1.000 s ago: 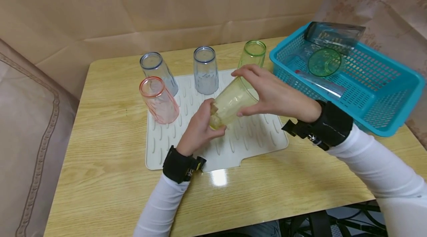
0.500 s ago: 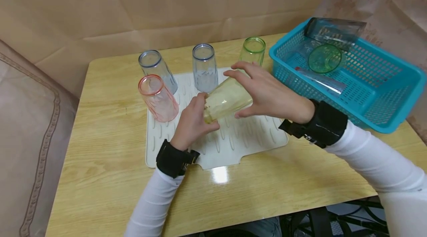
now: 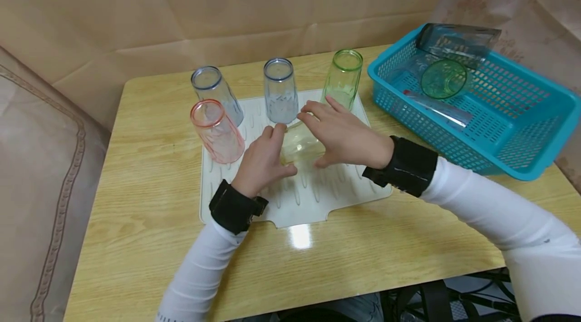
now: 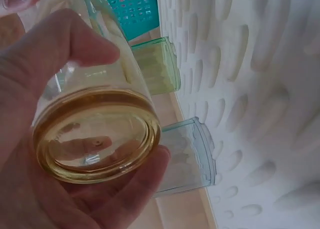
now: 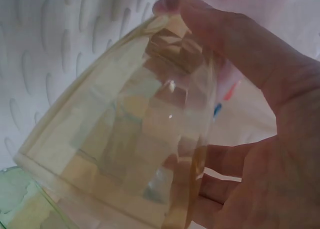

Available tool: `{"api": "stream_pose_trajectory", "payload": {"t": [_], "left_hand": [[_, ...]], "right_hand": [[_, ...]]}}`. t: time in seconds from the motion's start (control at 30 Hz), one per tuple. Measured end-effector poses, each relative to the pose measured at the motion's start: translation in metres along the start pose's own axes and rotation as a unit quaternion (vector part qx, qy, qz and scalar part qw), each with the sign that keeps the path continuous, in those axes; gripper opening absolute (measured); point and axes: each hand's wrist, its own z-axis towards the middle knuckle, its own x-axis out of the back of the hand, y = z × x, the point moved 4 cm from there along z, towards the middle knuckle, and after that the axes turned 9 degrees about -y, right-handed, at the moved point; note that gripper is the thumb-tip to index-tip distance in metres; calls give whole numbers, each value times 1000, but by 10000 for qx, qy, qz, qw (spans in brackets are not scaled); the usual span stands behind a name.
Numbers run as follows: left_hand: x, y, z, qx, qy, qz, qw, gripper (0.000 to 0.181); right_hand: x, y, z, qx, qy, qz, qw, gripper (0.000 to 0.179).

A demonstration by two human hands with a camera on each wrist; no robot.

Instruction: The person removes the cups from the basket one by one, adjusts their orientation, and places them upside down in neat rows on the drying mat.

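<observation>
Presently, yellow glass (image 3: 299,146) tilted over white mat (image 3: 299,206), left hand (image 3: 259,163) curled round its base end, right hand (image 3: 347,138) partly curled round its side, both gripping it, green glass (image 3: 343,77) standing just beyond.

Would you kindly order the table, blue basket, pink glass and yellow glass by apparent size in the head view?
1. Table
2. Blue basket
Smallest, order unsure: pink glass and yellow glass, since the left hand and right hand partly cover the latter.

Right hand (image 3: 345,135) now farther left over the yellow glass (image 3: 300,144), apparently nearer the left hand (image 3: 260,165)
</observation>
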Motion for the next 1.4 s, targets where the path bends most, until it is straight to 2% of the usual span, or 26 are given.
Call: {"api": "stream_pose_trajectory", "payload": {"t": [0.2,0.37,0.5,0.7,1.13,1.4], "left_hand": [[4,3,2,139,-88,268,9995,73],[6,6,3,294,-229,572,9977,75],[8,11,4,430,-303,824,9952,77],[10,17,4,564,-269,965,9934,73],[11,26,4,689,-234,1189,9902,73],[11,25,2,675,-294,1119,9910,75]], "right_hand": [[-7,2,9,-106,-16,-225,9997,98],[-12,3,17,-293,-115,-219,9993,97],[-17,2,22,-293,-94,-226,9993,95],[-23,2,27,-297,26,-184,9994,93],[-27,2,31,-570,-13,-24,9984,80],[-30,4,30,-637,86,78,9979,76]]}}
